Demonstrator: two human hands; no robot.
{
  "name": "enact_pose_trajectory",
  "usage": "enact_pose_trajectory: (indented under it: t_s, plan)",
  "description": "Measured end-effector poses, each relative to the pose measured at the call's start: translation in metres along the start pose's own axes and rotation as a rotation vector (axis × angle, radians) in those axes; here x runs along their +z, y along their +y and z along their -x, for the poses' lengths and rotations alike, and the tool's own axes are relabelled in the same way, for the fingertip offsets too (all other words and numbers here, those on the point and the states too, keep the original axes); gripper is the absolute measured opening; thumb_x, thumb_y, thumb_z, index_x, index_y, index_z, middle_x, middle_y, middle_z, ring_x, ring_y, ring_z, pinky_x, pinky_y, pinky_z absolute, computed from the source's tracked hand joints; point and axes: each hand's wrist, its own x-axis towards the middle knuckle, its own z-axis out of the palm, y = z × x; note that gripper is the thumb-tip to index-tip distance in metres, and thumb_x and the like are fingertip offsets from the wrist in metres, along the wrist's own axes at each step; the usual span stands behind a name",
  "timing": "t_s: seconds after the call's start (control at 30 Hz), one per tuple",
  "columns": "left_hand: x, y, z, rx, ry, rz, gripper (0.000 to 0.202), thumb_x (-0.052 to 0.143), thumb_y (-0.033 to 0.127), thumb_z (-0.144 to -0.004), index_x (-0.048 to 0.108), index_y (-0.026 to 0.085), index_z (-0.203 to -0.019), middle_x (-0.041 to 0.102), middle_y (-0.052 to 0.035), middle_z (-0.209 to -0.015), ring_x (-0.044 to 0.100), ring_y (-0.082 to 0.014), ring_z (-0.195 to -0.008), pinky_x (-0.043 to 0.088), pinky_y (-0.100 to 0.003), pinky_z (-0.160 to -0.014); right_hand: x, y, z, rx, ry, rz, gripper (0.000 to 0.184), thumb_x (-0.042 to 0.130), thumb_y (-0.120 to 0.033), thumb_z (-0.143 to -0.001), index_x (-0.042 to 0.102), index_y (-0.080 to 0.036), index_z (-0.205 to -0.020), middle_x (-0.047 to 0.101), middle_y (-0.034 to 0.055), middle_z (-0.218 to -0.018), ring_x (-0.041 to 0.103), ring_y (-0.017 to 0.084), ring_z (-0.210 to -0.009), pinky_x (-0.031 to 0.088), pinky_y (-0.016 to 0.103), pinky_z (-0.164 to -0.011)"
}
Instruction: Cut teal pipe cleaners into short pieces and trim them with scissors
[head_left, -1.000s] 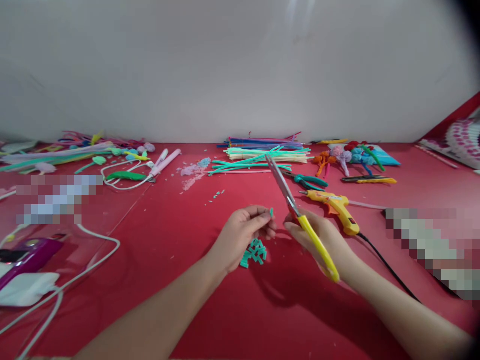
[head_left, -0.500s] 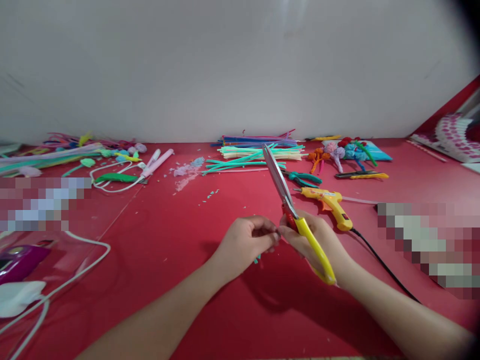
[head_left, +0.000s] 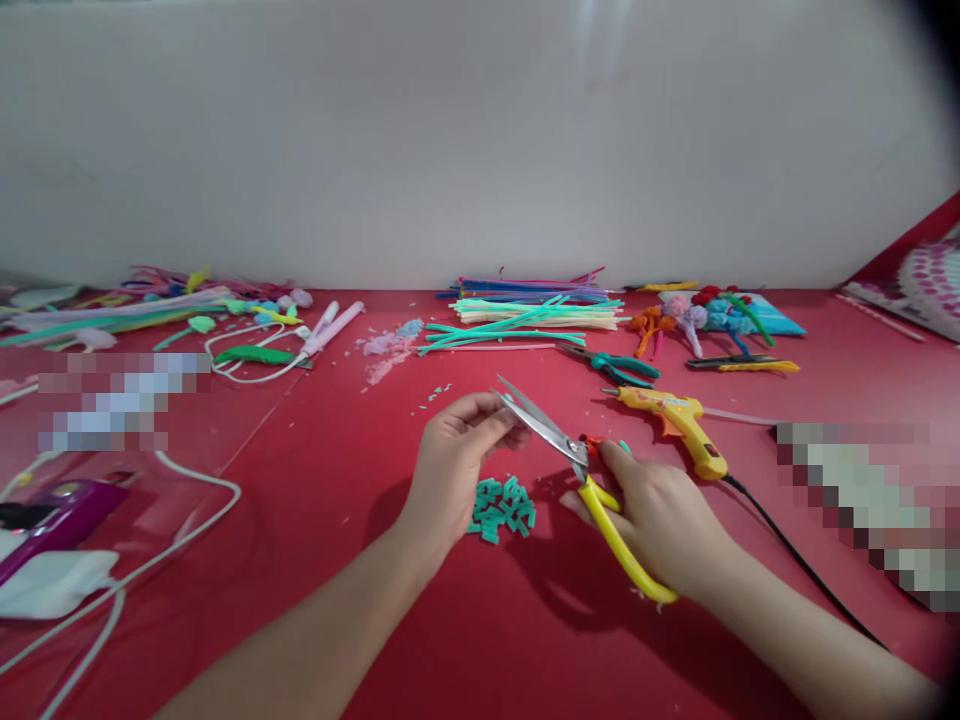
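My right hand (head_left: 660,520) is closed around the yellow handles of a pair of scissors (head_left: 551,432), whose blades are slightly apart and point up to the left. A short green bit (head_left: 624,447) shows by its index finger. My left hand (head_left: 457,450) is closed in a pinch beside the blade tips. A tiny piece of green pipe cleaner (head_left: 508,398) shows at its fingertips, mostly hidden by fingers and blade. Below the hands, on the red table, lies a small pile of short green pipe cleaner pieces (head_left: 501,508), partly behind my left hand.
Bundled pipe cleaners (head_left: 525,312) lie at the back. Green-handled pliers (head_left: 619,367), a yellow glue gun (head_left: 675,415) with its cord, and a cutter knife (head_left: 742,365) are on the right. On the left are a pink hair-straightener-like tool (head_left: 330,330), white cables and a purple device (head_left: 67,515).
The scissors have swung left and down, and their blades have parted beside my left fingertips. My left hand has shifted slightly left and up, uncovering the green pile. The view has turned slightly left.
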Motion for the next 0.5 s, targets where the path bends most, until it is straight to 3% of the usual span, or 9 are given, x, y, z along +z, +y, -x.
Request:
enact_pose_trajectory:
  t_s: [0.5]
  plan:
    - [-0.0003, 0.0019, 0.0013, -0.019, 0.012, 0.009, 0.004, 0.056, 0.017, -0.068, 0.059, 0.014, -0.069, 0.058, 0.0002, -0.064, 0.055, -0.0103, -0.061, 0.045, -0.025, -0.064, 0.0063, 0.0028, -0.0003, -0.059, 0.028, 0.106, 0.026, 0.035, -0.044, -0.079, 0.040, -0.019, -0.075, 0.055, 0.0007, -0.052, 0.052, 0.016, -0.045, 0.015, 0.024, -0.043]
